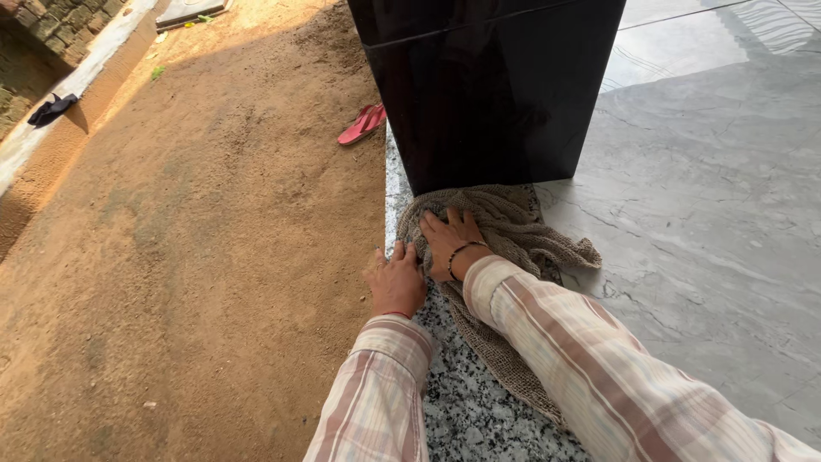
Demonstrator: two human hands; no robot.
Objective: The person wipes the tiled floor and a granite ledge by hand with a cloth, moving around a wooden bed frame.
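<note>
No pkgs, labels, signs or screens anywhere in the frame, from upper left to lower right.

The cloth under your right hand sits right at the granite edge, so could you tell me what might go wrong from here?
The left hand grips the speckled granite edge beside a drop to the dirt ground; it could slip off. The right hand presses the brown cloth against the glossy black pillar, where trapped grit might scratch.
</note>
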